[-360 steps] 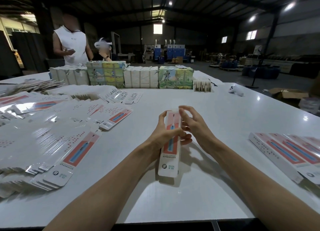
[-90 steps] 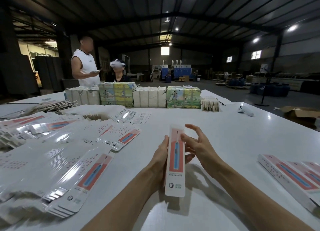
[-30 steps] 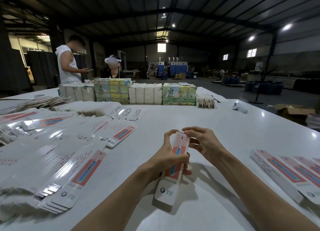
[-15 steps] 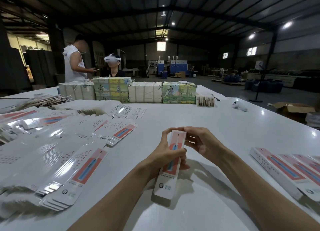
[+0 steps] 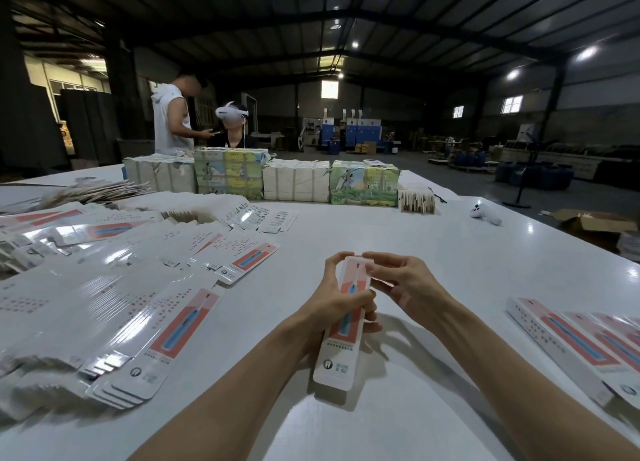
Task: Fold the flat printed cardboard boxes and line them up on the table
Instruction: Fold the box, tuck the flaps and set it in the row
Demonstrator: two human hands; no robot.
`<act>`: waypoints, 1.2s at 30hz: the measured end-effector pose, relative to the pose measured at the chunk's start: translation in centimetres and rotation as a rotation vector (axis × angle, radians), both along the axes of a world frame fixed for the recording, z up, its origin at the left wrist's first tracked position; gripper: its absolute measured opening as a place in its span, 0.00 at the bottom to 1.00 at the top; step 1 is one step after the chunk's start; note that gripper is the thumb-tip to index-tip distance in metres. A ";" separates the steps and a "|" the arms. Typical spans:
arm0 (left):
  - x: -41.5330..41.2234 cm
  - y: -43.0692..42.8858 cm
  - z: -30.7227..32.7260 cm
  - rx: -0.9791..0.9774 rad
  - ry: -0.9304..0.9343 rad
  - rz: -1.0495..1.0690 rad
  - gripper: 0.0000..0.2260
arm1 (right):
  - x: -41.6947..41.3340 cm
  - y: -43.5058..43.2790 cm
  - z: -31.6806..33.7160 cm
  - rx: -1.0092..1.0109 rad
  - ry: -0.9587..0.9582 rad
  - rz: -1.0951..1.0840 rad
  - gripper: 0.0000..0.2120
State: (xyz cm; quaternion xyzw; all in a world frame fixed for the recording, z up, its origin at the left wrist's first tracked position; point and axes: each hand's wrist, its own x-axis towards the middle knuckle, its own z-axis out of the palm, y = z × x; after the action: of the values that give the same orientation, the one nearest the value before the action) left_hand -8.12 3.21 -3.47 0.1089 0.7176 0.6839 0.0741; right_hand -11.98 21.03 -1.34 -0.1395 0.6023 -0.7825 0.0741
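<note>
I hold one long narrow box (image 5: 337, 360), white with a red-and-blue print, upright and a little tilted above the white table (image 5: 433, 263). My left hand (image 5: 332, 308) grips its middle with fingers curled round it. My right hand (image 5: 405, 284) pinches the box's top end, fingers bent over the flap. Flat printed boxes (image 5: 114, 298) lie fanned out in overlapping heaps on the left. Folded boxes (image 5: 581, 346) lie side by side in a row at the right edge.
Bundled stacks of cartons (image 5: 294, 180) stand along the far side, with a small card stack (image 5: 415, 201) and a white controller (image 5: 485, 215) to their right. Two people (image 5: 173, 121) are behind the stacks. An open cardboard box (image 5: 588, 221) sits on the floor to the right.
My right hand's fingers have closed down over the box's top end. The box stays gripped in my left hand, in about the same place.
</note>
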 end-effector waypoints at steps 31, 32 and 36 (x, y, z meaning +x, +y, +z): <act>0.1 0.5 0.1 0.662 -0.212 0.088 0.23 | 2.9 -1.1 0.5 1.206 0.793 -0.145 0.14; 0.0 0.7 -0.1 0.603 -0.235 0.119 0.20 | 3.0 0.0 0.9 1.224 0.771 -0.188 0.16; -0.6 0.9 -0.8 0.523 -0.218 0.141 0.21 | 4.1 5.9 1.2 1.357 0.544 -0.282 0.34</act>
State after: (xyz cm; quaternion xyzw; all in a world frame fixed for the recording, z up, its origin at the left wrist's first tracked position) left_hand -8.75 4.10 -4.31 0.0001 0.5104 0.8569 0.0722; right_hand -7.83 26.95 -0.10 -0.1735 0.9624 -0.1785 -0.1089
